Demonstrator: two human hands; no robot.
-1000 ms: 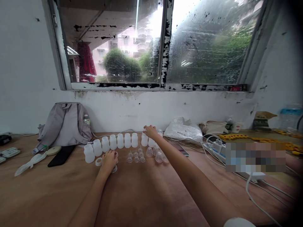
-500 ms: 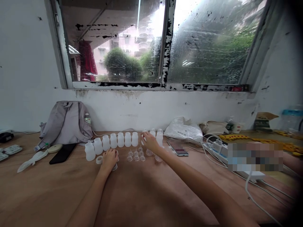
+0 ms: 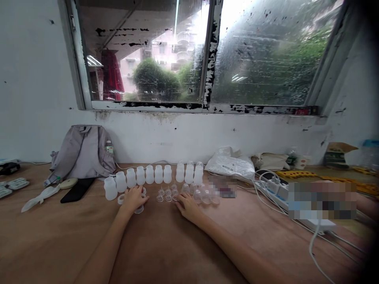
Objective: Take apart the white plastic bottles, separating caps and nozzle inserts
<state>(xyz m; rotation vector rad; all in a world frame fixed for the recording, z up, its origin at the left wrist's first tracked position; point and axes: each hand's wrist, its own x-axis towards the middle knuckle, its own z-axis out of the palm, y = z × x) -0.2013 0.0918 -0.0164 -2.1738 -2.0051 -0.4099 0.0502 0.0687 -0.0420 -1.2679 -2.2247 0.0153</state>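
The left hand (image 3: 134, 198) rests palm-down on a clear cup-shaped part (image 3: 139, 209) standing on the tabletop (image 3: 166, 240), fingers curled over its top; a white ring (image 3: 121, 199) lies just beside the hand on its left. The grip is partly hidden, so whether the fingers actually clamp the part cannot be told. The right hand (image 3: 187, 205) lies flat on the tabletop with fingers loosely spread, holding nothing, its fingertips touching or just short of a cluster of small clear silicone nipples (image 3: 167, 194).

More clear domed pieces (image 3: 201, 195) sit to the right of that cluster. Behind both groups, toward the far edge of the tabletop, a curved row of white plastic bottles (image 3: 139, 176) stands upright, followed on the right by three capped bottles (image 3: 189, 172).

Near the far left corner a grey backpack (image 3: 81, 152) leans against the wall, with a black phone (image 3: 77, 189) lying in front of it. A crumpled plastic bag (image 3: 229, 163) lies toward the far right, beside a white power strip (image 3: 278, 189) and its cables.
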